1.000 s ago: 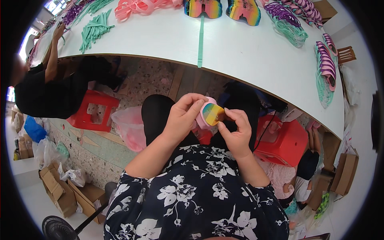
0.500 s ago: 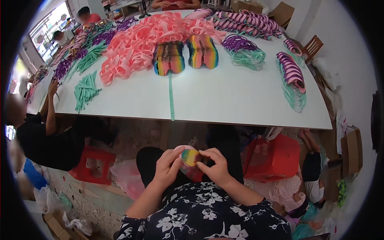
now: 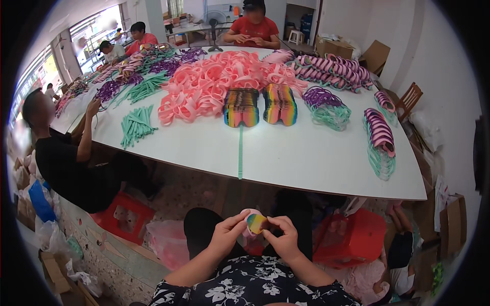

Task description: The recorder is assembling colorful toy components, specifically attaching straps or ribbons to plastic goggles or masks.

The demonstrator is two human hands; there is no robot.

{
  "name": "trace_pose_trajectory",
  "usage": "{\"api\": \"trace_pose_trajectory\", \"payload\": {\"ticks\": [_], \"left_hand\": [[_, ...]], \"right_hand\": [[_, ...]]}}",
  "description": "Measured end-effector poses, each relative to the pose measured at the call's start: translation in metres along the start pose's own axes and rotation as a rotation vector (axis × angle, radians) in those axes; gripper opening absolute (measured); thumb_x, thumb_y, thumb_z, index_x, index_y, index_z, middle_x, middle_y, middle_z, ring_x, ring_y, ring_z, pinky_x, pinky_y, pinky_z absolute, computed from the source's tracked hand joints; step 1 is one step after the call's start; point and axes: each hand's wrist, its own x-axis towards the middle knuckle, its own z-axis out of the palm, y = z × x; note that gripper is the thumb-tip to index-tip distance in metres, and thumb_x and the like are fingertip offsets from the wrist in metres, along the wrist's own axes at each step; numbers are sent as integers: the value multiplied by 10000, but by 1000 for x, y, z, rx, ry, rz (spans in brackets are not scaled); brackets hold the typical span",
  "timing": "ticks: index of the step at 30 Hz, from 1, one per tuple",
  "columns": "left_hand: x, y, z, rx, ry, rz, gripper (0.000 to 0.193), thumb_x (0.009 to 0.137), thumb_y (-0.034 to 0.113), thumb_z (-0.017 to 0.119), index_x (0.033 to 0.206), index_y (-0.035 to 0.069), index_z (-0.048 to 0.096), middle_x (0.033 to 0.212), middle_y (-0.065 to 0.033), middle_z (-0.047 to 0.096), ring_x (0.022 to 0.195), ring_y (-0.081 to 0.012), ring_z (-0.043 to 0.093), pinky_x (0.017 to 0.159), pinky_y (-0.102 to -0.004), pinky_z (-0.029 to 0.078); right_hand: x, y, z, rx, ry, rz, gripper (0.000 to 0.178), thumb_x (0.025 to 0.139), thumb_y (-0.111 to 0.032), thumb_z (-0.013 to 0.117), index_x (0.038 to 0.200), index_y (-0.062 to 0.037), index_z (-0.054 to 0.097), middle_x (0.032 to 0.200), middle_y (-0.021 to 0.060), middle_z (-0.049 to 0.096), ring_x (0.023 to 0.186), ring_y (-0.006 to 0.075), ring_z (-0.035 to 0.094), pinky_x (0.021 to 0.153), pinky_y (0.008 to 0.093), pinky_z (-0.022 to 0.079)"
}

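Over my lap, my left hand (image 3: 228, 235) and my right hand (image 3: 284, 235) hold one small goggle (image 3: 256, 223) between them, with a shiny rainbow lens and a pink frame. Left fingers grip the pink side; the right thumb and fingers pinch the lens's opposite edge. How far the lens sits inside the frame is hidden by my fingers. Ahead on the white table (image 3: 306, 160) stand two stacks of rainbow lenses, a left stack (image 3: 241, 108) and a right stack (image 3: 280, 106). Behind them spreads a heap of pink frames (image 3: 191, 89).
A teal ribbed strip (image 3: 240, 158) runs to the table's near edge. Teal strips (image 3: 137, 126) lie left; purple-teal cord bundles (image 3: 326, 107) and stacked goggles (image 3: 378, 133) lie right. A co-worker (image 3: 71, 163) sits at left, another (image 3: 253, 30) opposite. Red stools (image 3: 352, 239) flank me.
The view has tilted up, so the table sits lower and more of the room and co-workers shows. Both hands keep hold of the goggle, which is turned slightly.
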Motion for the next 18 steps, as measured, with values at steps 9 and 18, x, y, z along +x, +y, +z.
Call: {"api": "trace_pose_trajectory", "payload": {"ticks": [9, 18], "left_hand": [[-9, 2, 6, 627, 38, 423, 454, 951, 133, 605, 1374, -20, 543, 1066, -173, 678, 930, -241, 675, 843, -339, 529], [-12, 5, -2, 714, 55, 492, 449, 976, 196, 566, 1394, 37, 529, 987, -213, 667, 878, -349, 678, 796, -413, 539]], "right_hand": [[-6, 4, 3, 117, -26, 73, 387, 743, -33, 820, 1110, -39, 696, 1033, 82, 643, 944, 189, 654, 838, 294, 526], [-8, 5, 10, 224, -96, 211, 365, 782, 74, 741, 1127, -14, 660, 1056, 55, 594, 977, 149, 633, 869, 274, 522]]}}
